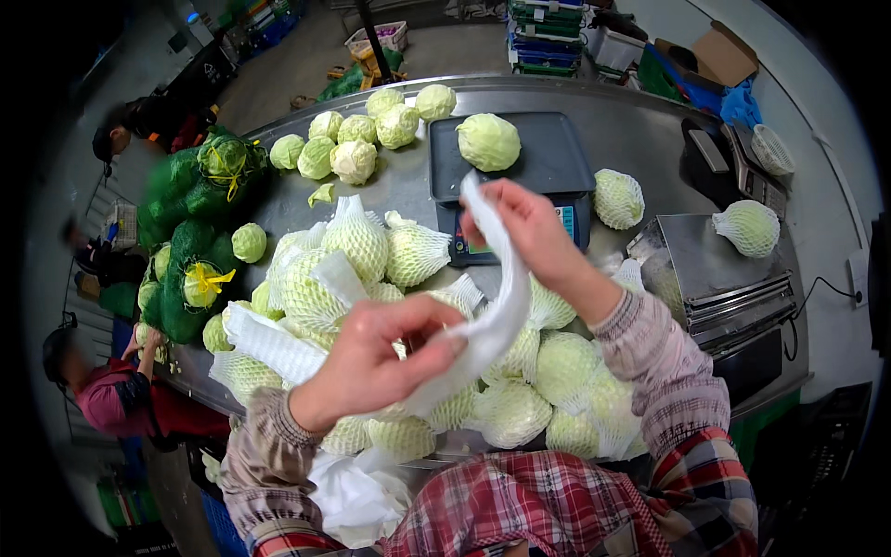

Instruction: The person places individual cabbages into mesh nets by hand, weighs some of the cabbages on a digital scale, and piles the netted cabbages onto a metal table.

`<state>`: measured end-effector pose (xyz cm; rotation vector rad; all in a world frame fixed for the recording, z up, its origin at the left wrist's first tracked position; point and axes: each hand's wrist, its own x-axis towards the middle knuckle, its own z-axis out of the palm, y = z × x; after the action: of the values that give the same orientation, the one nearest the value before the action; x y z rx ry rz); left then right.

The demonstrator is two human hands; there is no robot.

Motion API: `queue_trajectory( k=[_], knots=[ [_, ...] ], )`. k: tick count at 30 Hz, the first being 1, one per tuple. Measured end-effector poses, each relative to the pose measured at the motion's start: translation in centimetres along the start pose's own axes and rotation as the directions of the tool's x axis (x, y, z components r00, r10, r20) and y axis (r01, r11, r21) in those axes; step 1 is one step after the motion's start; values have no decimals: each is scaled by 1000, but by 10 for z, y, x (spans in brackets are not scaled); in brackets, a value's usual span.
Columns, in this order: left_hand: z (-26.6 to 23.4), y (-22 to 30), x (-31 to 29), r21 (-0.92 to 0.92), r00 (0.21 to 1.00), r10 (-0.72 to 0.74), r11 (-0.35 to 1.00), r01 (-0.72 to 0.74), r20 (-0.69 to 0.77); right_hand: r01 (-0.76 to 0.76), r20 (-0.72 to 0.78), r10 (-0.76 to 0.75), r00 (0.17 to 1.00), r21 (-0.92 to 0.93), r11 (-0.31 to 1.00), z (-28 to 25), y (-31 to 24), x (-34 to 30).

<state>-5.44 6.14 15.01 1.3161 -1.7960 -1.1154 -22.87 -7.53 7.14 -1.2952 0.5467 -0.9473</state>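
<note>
A white foam net sleeve (pixel 509 302) stretches between my two hands above the heap of cabbages. My left hand (pixel 382 355) pinches its lower part between thumb and fingers. Higher up and to the right, my right hand (pixel 534 230) has its fingers closed on the sleeve's upper end. Beyond my right hand, a bare pale green cabbage (pixel 489 142) rests on the dark tray of a weighing scale (pixel 548 181). Below my hands lie several cabbages in foam nets (pixel 311 286), along with flat white foam sleeves (pixel 269 343).
Several bare cabbages (pixel 355 139) sit at the table's far left, near green mesh sacks (pixel 190 278) tied with yellow. A steel box-shaped machine (pixel 724 269) stands at right with a netted cabbage (pixel 750 228) on top. A co-worker (pixel 111 395) is at the left edge.
</note>
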Motion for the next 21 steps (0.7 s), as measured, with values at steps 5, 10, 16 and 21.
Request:
queue_trajectory(
  k=[5,10,16,21],
  knots=[
    [54,-50,-5,-262,913,5,957,-122,-407,14,-5,-13,1000,71,997,43,16,-61],
    [105,-52,-2,-380,665,-46,848,-369,-746,403,-28,-448,893,-391,828,75,20,-68],
    [89,-51,3,-488,634,-135,763,-423,-761,502,17,-564,826,-479,720,79,11,-56],
    [86,-55,20,-314,562,-96,899,-304,-821,500,-31,-608,794,-536,681,57,19,-41]
  ],
)
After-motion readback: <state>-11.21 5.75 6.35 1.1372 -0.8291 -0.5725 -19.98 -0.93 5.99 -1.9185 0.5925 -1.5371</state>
